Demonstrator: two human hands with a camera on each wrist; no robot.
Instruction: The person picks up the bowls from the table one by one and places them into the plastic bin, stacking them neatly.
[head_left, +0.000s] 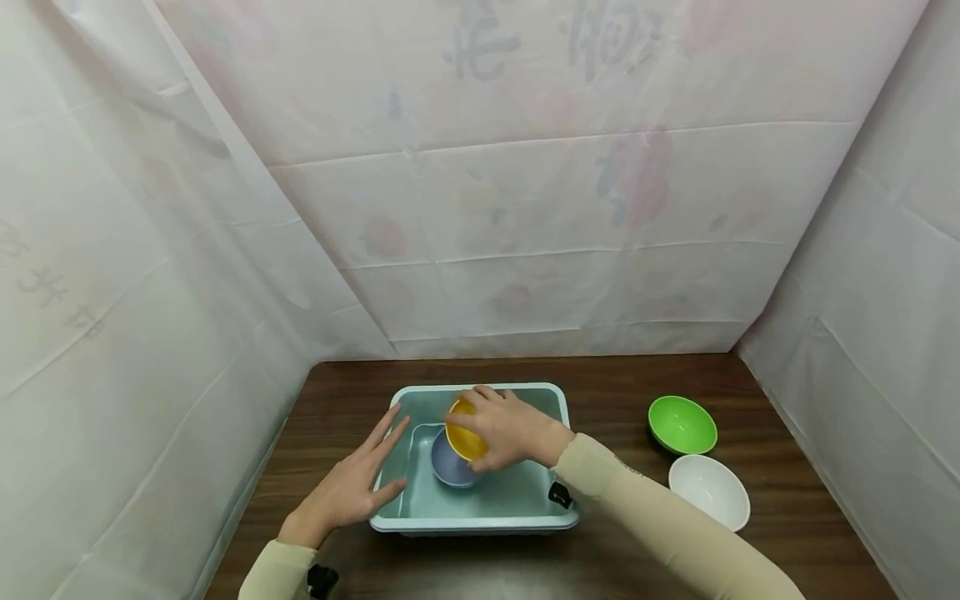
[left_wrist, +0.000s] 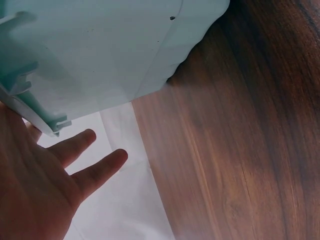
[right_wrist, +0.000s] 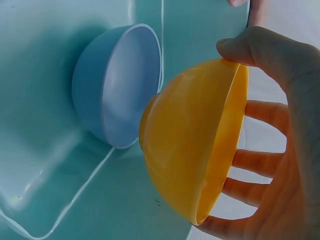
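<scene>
My right hand [head_left: 513,429] grips a yellow bowl [right_wrist: 187,135] by its rim, thumb on one side and fingers across the other. The yellow bowl hangs just above a blue-purple bowl [right_wrist: 127,90], which sits upright inside a light teal basin [head_left: 517,500]. In the head view, the right hand hides part of the yellow bowl. At the basin's left side is my left hand [head_left: 348,487], its fingers spread and straight, holding nothing. The left wrist view shows that hand beside the basin's outer wall [left_wrist: 100,55]; whether it touches the rim I cannot tell.
On the dark wooden table [head_left: 607,400], right of the basin, stand a green bowl [head_left: 682,425] and a white bowl [head_left: 708,492], close together. White sheeting [head_left: 525,208] encloses the table at the back and both sides.
</scene>
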